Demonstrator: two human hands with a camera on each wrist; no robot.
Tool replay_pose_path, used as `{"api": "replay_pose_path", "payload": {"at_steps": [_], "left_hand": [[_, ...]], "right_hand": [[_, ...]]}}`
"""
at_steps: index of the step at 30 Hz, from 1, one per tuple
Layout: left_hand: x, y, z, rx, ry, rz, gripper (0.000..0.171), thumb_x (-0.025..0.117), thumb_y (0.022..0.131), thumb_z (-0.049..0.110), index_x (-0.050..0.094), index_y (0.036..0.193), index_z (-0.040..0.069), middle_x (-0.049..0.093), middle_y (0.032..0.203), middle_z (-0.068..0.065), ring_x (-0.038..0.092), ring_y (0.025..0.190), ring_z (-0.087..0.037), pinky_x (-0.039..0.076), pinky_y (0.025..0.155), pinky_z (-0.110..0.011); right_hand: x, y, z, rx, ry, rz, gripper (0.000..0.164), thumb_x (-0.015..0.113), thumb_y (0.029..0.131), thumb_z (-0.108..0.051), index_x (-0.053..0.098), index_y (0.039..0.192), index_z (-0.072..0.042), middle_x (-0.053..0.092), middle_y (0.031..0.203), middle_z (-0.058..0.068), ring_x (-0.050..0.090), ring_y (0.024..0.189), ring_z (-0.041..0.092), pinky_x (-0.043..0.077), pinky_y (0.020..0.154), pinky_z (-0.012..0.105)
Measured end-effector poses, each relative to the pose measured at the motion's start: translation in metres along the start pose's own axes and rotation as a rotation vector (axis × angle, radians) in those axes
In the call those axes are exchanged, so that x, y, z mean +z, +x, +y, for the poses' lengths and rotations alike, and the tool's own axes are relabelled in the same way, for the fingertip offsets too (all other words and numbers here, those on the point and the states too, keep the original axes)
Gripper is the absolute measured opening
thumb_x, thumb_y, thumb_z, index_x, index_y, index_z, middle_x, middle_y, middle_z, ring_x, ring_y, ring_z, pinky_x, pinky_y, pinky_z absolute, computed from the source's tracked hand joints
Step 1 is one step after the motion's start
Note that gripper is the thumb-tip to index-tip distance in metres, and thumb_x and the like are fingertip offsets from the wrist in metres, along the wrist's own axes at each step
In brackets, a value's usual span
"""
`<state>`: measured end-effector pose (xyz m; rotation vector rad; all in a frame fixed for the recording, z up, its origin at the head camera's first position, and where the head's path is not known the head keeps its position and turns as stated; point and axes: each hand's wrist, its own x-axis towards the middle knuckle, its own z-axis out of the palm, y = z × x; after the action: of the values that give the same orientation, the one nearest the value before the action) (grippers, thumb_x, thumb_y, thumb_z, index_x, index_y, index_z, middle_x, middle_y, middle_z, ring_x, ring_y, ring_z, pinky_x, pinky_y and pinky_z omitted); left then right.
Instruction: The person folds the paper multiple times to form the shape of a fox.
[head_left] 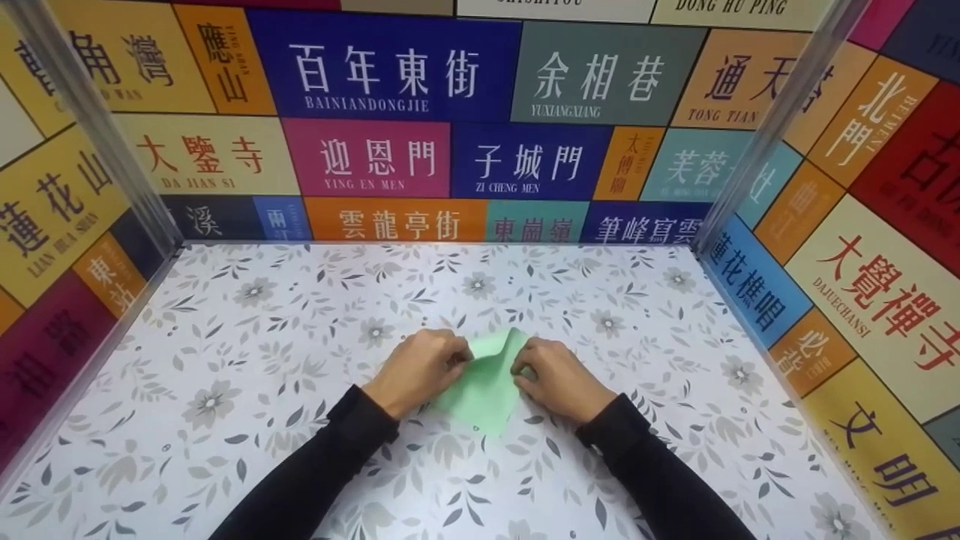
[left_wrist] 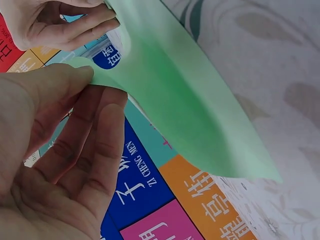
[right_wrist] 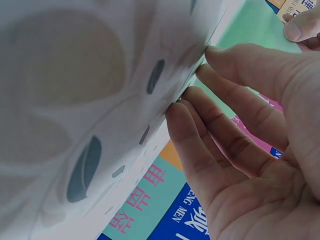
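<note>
A light green sheet of paper (head_left: 484, 390) is held just over the tabletop, bent upward into a raised fold near its far corner. My left hand (head_left: 429, 369) pinches its left edge between thumb and fingers. That grip shows closely in the left wrist view, where the paper (left_wrist: 170, 95) curves away from the thumb. On the opposite edge my right hand (head_left: 559, 379) pinches the sheet. In the right wrist view the right thumb and fingertips (right_wrist: 182, 120) meet along the paper's edge, close to the tabletop; part of the green paper (right_wrist: 257, 27) shows behind them.
A white tabletop (head_left: 247, 360) with grey flowers and leaves spreads around the hands. Colourful panels with Chinese lettering (head_left: 382, 67) wall it in at the back, left and right. Clear vertical strips (head_left: 772, 112) run up the back corners.
</note>
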<state>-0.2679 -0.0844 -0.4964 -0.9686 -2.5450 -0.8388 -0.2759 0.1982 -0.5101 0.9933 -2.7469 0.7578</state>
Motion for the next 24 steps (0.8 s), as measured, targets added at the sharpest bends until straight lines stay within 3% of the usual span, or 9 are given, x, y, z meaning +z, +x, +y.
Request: {"api": "replay_pose_path", "payload": {"at_steps": [24], "left_hand": [[0.0077, -0.0039, 0.0085, 0.000, 0.029, -0.035, 0.006, 0.090, 0.097, 0.004, 0.089, 0.100, 0.009, 0.086, 0.095, -0.009, 0.084, 0.086, -0.027, 0.072, 0.082, -0.041]], "right_hand": [[0.0008, 0.0007, 0.0019, -0.005, 0.008, -0.005, 0.009, 0.087, 0.095, 0.000, 0.087, 0.103, -0.002, 0.080, 0.103, 0.012, 0.080, 0.097, 0.032, 0.069, 0.092, 0.049]]}}
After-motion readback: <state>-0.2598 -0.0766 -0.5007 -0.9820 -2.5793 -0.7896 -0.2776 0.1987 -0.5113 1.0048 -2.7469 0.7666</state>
